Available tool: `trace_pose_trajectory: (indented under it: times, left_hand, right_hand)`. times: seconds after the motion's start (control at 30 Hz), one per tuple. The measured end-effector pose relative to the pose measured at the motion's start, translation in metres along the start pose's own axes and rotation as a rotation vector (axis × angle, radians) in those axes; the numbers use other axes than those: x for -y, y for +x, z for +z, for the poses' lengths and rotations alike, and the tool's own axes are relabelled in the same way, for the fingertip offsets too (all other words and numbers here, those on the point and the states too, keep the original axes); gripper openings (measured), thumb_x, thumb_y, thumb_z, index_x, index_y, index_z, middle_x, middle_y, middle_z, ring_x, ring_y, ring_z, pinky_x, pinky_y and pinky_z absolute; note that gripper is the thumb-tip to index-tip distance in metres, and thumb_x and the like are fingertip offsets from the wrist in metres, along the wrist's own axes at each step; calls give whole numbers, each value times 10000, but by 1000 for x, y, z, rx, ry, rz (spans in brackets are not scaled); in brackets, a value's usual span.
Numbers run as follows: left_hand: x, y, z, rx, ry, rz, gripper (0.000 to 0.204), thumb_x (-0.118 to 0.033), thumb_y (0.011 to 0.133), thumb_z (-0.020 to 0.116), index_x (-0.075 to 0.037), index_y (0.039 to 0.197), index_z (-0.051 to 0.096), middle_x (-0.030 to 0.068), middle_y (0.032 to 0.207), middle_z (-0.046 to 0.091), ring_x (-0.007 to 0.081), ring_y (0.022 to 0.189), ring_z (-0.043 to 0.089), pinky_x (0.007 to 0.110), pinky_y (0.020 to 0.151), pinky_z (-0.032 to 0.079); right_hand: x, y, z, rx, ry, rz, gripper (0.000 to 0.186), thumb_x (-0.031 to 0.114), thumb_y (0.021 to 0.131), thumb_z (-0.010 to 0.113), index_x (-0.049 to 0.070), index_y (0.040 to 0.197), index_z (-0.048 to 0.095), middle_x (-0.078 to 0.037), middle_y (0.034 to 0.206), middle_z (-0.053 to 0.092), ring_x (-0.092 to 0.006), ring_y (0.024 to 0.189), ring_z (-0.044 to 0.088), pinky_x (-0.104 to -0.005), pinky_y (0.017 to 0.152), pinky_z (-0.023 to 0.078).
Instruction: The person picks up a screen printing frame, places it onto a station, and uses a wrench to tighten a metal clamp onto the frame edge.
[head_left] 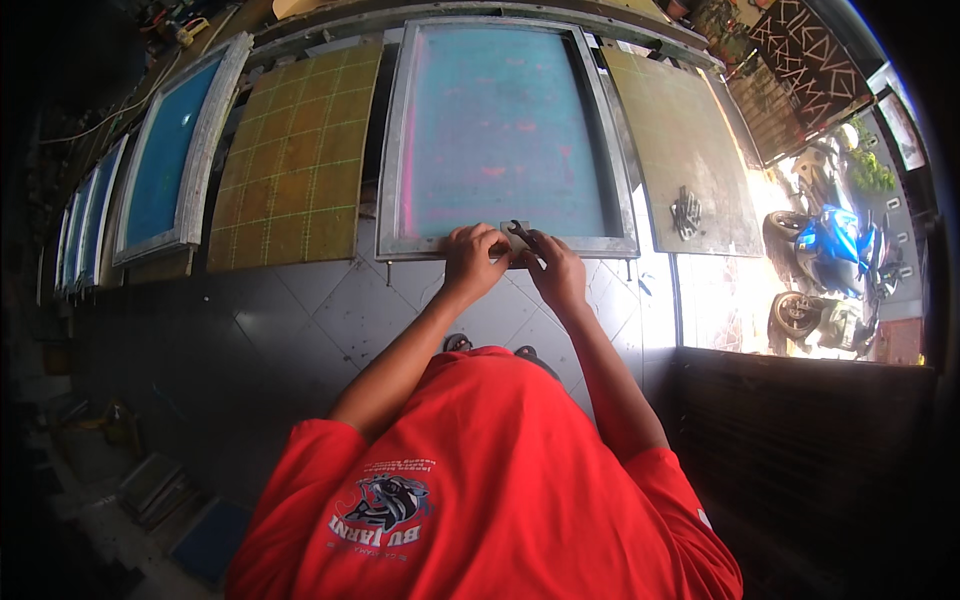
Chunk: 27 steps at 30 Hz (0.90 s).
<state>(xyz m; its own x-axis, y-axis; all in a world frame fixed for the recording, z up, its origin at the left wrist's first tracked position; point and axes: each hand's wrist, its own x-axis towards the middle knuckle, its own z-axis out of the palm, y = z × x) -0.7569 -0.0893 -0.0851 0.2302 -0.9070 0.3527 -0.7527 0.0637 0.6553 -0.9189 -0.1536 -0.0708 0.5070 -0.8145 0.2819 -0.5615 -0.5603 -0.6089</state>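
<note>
A screen-printing frame (pixel 391 160) with blue-green mesh (pixel 500 120) lies in front of me, faint pink marks across it. Both hands are at the middle of its near rail. My right hand (pixel 558 276) is closed on a dark open-end spanner (pixel 519 231), whose jaw points away from me over the rail. Beside it is a small metal plate (pixel 512 243), partly covered by my fingers. My left hand (pixel 472 264) is closed, fingertips pinched at the rail beside the plate. What it pinches is hidden.
Yellowish boards with grid lines flank the frame, one on the left (pixel 300 150) and one on the right (pixel 675 140). Crumpled grey gloves (pixel 686 214) lie on the right board. More blue screens (pixel 165 160) stand farther left. Outside on the right is a blue motorcycle (pixel 835 245).
</note>
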Motion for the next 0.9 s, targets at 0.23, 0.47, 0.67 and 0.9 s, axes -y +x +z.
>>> trace_pose_trajectory:
  times: [0.23, 0.47, 0.67, 0.9]
  left_hand:
    - [4, -1, -8, 77, -34, 56, 310, -174, 693, 782, -59, 940, 635, 57, 980, 624, 267, 969, 586, 416, 897, 427]
    - [0, -5, -12, 123, 45, 0, 749, -316, 647, 839, -42, 1271, 528, 128, 1272, 530, 270, 1154, 526, 431, 1022, 353]
    - [-1, -1, -9, 190, 134, -23, 856, -326, 656, 836, -18, 1354, 447, 134, 1319, 545, 264, 1231, 509, 428, 1042, 322]
    - [-1, 2, -10, 234, 106, -59, 895, -338, 653, 839, -33, 1383, 420, 137, 1316, 558, 265, 1227, 519, 420, 1045, 307]
  right_hand:
    - [-1, -1, 0, 59, 111, 39, 430, 95, 835, 670, 119, 1246, 546, -142, 1033, 685, -321, 904, 681, -400, 716, 540]
    - [-13, -2, 10, -12, 234, 92, 460, 81, 817, 698, 83, 1251, 547, -130, 1015, 699, -295, 938, 682, -366, 766, 530]
    - [-7, -3, 10, -22, 338, 193, 428, 75, 788, 718, 48, 1195, 587, -140, 1003, 704, -299, 926, 691, -360, 771, 532]
    - [-12, 1, 2, 37, 412, 138, 419, 67, 792, 703, 39, 1196, 594, -146, 1004, 705, -278, 934, 695, -345, 783, 534]
